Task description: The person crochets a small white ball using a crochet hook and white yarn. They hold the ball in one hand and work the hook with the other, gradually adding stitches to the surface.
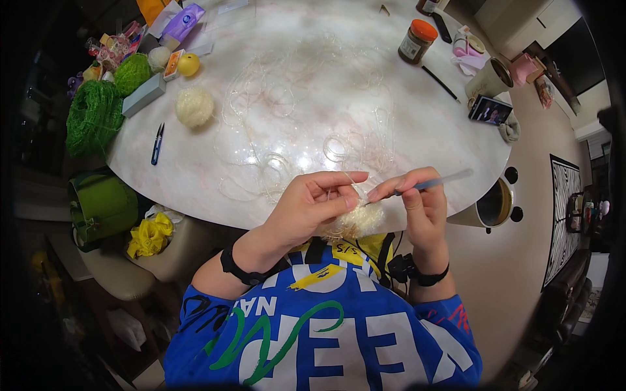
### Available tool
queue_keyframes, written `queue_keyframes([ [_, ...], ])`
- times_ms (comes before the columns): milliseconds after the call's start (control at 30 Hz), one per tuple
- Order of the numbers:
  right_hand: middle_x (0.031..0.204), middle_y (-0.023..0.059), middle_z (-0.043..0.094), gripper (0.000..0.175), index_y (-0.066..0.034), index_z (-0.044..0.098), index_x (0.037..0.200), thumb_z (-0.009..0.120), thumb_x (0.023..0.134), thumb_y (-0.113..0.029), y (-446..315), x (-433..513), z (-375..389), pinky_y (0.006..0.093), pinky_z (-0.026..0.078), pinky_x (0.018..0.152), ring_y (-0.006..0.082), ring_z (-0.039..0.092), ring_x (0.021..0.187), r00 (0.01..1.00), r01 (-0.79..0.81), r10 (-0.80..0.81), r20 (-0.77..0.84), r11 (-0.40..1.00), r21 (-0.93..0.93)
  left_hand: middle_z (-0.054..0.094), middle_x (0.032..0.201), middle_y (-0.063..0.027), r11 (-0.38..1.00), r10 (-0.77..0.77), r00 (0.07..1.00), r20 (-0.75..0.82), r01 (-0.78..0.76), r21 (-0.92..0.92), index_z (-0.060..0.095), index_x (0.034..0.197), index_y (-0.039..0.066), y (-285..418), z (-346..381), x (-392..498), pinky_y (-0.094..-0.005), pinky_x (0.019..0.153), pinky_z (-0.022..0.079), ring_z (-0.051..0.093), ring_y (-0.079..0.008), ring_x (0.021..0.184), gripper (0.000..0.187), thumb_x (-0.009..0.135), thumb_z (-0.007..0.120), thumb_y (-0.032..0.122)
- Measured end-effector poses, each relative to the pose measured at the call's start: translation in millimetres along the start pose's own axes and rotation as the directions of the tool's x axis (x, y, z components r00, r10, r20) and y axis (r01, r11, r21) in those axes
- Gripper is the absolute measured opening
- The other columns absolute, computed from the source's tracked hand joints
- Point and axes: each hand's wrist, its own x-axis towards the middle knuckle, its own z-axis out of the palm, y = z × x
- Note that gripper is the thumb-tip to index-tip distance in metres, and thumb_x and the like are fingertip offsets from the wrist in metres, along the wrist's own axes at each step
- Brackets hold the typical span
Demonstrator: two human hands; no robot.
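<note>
My left hand (318, 200) pinches the edge of a fluffy cream crochet piece (364, 220) at the table's near edge, its index finger stretched out with yarn running by it. In my right hand (420, 200) is a crochet hook with a translucent blue-grey handle (440, 180), its tip at the piece near my left thumb. The fingers partly hide the stitches. Loose, glittery cream yarn (337, 146) trails in loops over the marble-patterned table (303, 110) beyond my hands. A tan-coloured fuzzy part (340, 232) shows at the lower side of the piece.
A cream yarn ball (194, 106) and blue thread snips (157, 144) lie to the left, near green yarn (95, 117) and a grey box (144, 95). To the right stand an orange-lidded jar (418, 41), a black pen-like stick (441, 84), a tumbler (489, 78) and a propped phone (490, 110).
</note>
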Motion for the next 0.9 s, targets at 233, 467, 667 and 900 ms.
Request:
queue_keyframes([
  [233, 0.092, 0.0203, 0.064, 0.006, -0.0032, 0.049, 0.098, 0.049, 0.094, -0.008, 7, -5, 8, 0.0345, 0.050, 0.076, 0.0264, 0.063, 0.085, 0.967, 0.253, -0.252, 0.029, 0.949, -0.190, 0.060, 0.082, -0.0011, 0.989, 0.012, 0.998, 0.056, -0.003, -0.151, 0.051, 0.125, -0.006, -9, -8, 8, -0.0142, 0.054, 0.037, 0.045, -0.0027, 0.059, 0.042, 0.085, 0.060, 0.004],
  [467, 0.093, 0.0161, 0.063, 0.007, -0.0053, 0.052, 0.098, 0.052, 0.092, -0.007, 20, -1, 19, 0.0344, 0.050, 0.072, 0.0263, 0.062, 0.082, 0.902, 0.414, -0.425, -0.080, 0.902, -0.125, 0.058, 0.081, -0.0013, 0.921, -0.062, 0.987, 0.148, 0.113, -0.372, 0.044, 0.131, -0.005, -11, -7, 11, -0.0155, 0.059, 0.044, 0.053, -0.0042, 0.066, 0.050, 0.084, 0.061, 0.000],
  [667, 0.098, 0.0068, 0.056, 0.031, -0.0106, 0.064, 0.097, 0.064, 0.067, 0.001, 14, 2, 17, 0.0281, 0.047, 0.065, 0.0219, 0.058, 0.081, 0.796, 0.571, -0.457, 0.397, 0.350, -0.742, 0.059, 0.091, -0.0033, 0.942, 0.051, 0.997, 0.061, -0.027, -0.335, 0.037, 0.136, -0.004, -11, 5, 10, -0.0168, 0.067, 0.049, 0.056, -0.0057, 0.069, 0.058, 0.083, 0.059, -0.003],
  [900, 0.101, 0.0156, 0.061, 0.021, -0.0080, 0.059, 0.102, 0.061, 0.081, -0.007, 8, 3, 12, 0.0297, 0.050, 0.067, 0.0230, 0.062, 0.078, 0.805, 0.581, -0.524, 0.280, 0.597, -0.554, 0.059, 0.083, -0.0022, 0.901, -0.091, 0.991, 0.102, 0.126, -0.415, 0.034, 0.137, -0.004, -9, -5, 11, -0.0235, 0.076, 0.051, 0.061, -0.0108, 0.076, 0.065, 0.079, 0.062, -0.003],
])
